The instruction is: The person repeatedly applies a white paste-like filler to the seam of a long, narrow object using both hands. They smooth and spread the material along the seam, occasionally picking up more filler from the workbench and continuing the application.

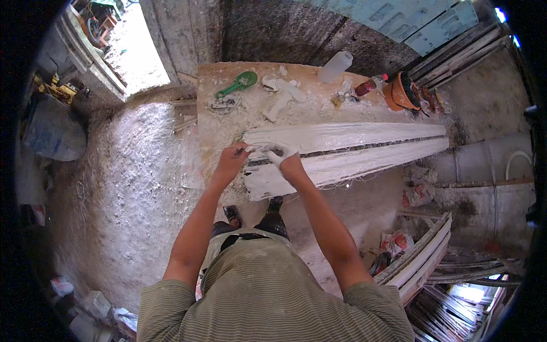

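White-crusted workbench [219,122], total mess. Left hand [234,154] and white-smeared right hand [283,158] have fingertips pinched, can't tell from here on what, at the end of two long white strips [347,134] stretching toward their 3 o'clock. Green scoop [245,80] at 12.

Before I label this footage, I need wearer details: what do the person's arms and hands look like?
Short olive-grey sleeves with thin stripes leave both forearms bare. White residue coats much of the right hand, far less of the left hand.
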A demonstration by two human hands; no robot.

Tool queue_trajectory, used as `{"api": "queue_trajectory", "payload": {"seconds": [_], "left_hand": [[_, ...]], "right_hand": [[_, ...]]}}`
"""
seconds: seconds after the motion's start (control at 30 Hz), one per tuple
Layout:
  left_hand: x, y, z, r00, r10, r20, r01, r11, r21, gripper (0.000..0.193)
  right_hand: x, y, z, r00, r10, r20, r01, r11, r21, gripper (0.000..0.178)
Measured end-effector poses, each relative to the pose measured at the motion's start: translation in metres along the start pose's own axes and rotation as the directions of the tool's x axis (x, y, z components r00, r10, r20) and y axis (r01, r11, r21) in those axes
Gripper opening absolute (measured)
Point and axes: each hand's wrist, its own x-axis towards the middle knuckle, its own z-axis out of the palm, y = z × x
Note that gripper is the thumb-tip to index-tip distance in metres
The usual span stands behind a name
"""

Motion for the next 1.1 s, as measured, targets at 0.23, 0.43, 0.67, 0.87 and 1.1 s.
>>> {"api": "queue_trajectory", "payload": {"seconds": [0.23,0.43,0.67,0.87,1.1], "left_hand": [[-0.047,-0.013,-0.023,0.929,-0.37,0.025,0.369,0.929,0.04,0.016],[-0.088,-0.046,-0.013,0.88,-0.475,-0.009,0.475,0.879,0.043,0.019],[-0.111,-0.064,-0.006,0.844,-0.532,0.075,0.525,0.846,0.09,0.021],[-0.125,-0.091,0.01,0.884,-0.45,-0.128,0.457,0.889,0.024,0.022],[-0.104,-0.112,-0.002,0.913,-0.371,-0.172,0.39,0.916,0.098,0.027]], "right_hand": [[0.006,0.045,0.054,0.956,-0.236,0.172,0.286,0.633,-0.72,0.032],[-0.003,0.08,0.087,0.907,-0.097,0.41,0.42,0.266,-0.868,0.052],[-0.026,0.105,0.086,0.855,0.083,0.512,0.494,0.172,-0.852,0.039],[-0.05,0.119,0.1,0.932,-0.096,0.349,0.36,0.344,-0.867,0.017],[-0.057,0.127,0.055,0.926,-0.327,-0.186,0.21,0.86,-0.466,0.02]]}}
